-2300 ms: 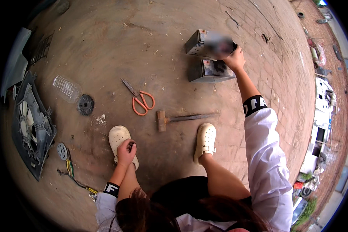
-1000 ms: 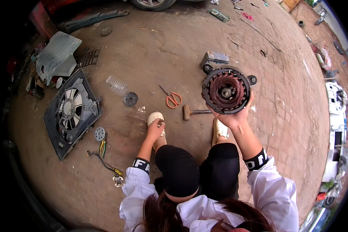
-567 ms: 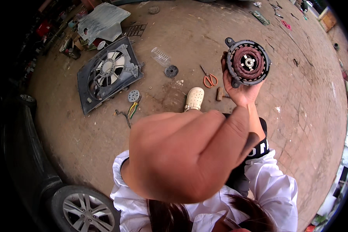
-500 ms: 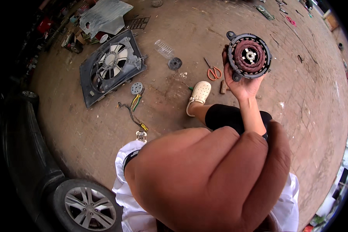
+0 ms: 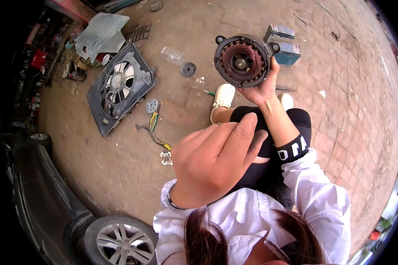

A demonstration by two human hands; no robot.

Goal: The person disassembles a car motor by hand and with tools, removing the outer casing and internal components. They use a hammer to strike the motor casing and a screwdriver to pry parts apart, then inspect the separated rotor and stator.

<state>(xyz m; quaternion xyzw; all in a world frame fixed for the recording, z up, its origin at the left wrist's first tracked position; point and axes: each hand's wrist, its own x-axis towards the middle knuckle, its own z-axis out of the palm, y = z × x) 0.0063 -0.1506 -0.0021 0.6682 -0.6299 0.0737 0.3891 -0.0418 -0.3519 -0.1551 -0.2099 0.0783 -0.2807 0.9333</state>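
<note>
— Where is the round dark metal motor part with copper windings (image 5: 242, 62)?
— Upper centre of the frame; the right hand (image 5: 262, 88) grips it from below.
— And the left hand (image 5: 214, 161)?
— Raised near the camera in the centre, fingers loosely curled, holding nothing.

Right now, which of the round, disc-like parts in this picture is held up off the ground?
The large dark round motor part, gripped in the right hand. The small black disc and small grey disc lie on the ground.

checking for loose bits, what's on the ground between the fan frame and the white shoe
In the head view, a small round disc and yellow-green wires lie between the fan frame and the white shoe.
</note>
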